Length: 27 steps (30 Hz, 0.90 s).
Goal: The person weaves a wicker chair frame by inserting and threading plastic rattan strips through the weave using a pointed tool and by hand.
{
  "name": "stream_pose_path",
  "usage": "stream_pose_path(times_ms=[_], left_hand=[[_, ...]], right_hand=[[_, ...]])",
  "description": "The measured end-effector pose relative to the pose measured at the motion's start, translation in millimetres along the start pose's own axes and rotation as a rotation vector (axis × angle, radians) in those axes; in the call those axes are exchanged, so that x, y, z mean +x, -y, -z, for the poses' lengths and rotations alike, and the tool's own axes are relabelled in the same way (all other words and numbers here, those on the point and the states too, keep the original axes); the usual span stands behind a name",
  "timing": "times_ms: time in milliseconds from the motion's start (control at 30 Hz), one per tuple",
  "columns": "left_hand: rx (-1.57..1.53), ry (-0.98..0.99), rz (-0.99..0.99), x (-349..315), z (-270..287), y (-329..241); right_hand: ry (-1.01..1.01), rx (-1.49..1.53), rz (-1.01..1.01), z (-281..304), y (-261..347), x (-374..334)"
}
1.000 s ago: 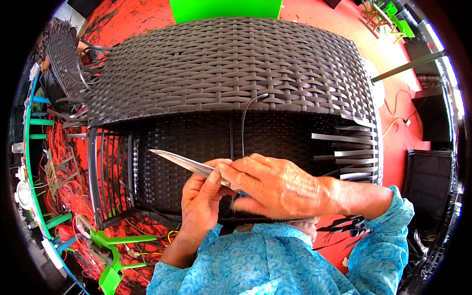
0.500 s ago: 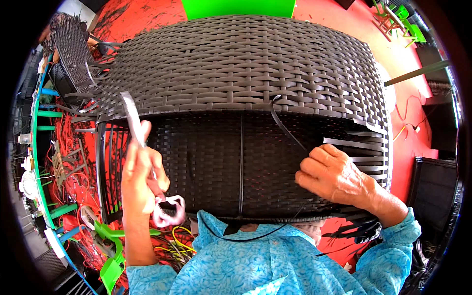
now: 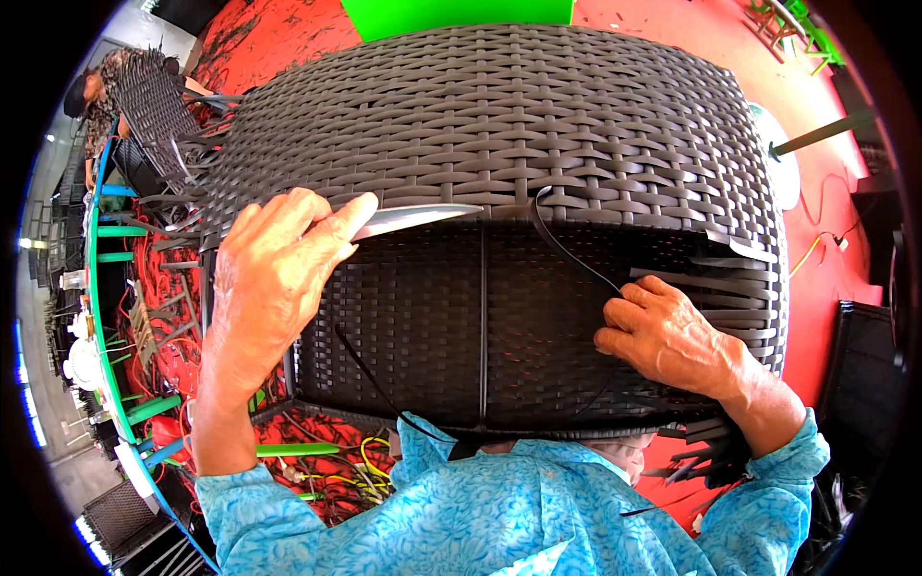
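A dark woven seat or panel of flat synthetic strips stretches across in front of me. My left hand is wrapped around a pair of scissors, whose metal blade points right along the panel's near edge. The palm and fingers cover the handles. My right hand is closed on a thin black strip. That strip comes out of the weave near the middle of the edge and slants down to my fingers. The strip's hold between the fingertips is hidden from view.
Below the edge lies the dark woven inside, split by an upright bar. Loose strip ends stick out at the right. A green block stands beyond; at far left a person sits by another woven piece.
My left hand has moved up and swung the scissors from pointing upward to pointing right along the edge. My right hand keeps the strip and has shifted slightly right in view.
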<state>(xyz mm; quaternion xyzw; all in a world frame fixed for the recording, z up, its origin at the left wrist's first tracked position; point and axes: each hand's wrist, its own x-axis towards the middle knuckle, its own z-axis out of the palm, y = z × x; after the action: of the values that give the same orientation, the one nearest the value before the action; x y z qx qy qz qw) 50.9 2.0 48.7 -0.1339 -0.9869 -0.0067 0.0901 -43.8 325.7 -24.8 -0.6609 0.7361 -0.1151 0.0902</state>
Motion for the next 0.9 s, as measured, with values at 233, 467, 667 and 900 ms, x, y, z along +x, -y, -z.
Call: stream_pose_path(times_ms=[233, 467, 667, 900], left_hand=[[0.089, 0.051, -0.105, 16, 6, 17], [0.164, 0.162, -0.172, 35, 22, 14], [0.305, 0.197, -0.317, 63, 28, 3], [-0.477, 0.136, 0.087, 13, -24, 26]], right_hand=[[0.046, 0.009, -0.02, 3, -2, 2], [0.082, 0.015, -0.031, 4, -1, 2], [0.063, 0.027, -0.031, 3, -4, -1], [0.024, 0.038, 0.004, 1, -3, 2]])
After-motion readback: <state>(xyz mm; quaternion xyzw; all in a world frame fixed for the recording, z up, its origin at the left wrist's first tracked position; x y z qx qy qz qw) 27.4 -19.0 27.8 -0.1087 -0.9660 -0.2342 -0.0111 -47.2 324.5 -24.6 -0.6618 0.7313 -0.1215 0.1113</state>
